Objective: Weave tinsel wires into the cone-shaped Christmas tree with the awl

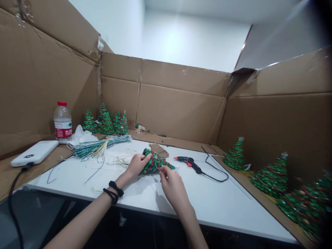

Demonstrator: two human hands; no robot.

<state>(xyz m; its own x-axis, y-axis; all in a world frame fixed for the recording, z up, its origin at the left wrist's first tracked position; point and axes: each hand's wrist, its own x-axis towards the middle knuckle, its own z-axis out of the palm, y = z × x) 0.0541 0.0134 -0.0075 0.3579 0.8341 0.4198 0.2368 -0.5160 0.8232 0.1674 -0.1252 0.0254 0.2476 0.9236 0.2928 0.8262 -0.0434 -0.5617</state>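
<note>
One green tree was held sideways over the desk: the left hand gripped its wide end, apparently for steadiness; the right hand curled at its side, any pinched item indiscernible.

- White tabletop across the lower middle of the frame, with a brown cardboard border at its sides and back
- Bundle of green and white wires, left of centre, loose strands around it
- Flat cardboard scrap near the centre
- Black glue gun right of centre, its cord curling rightward
- On the border: white power bank and bottle at left, small trees at upper left, larger trees at right
</note>
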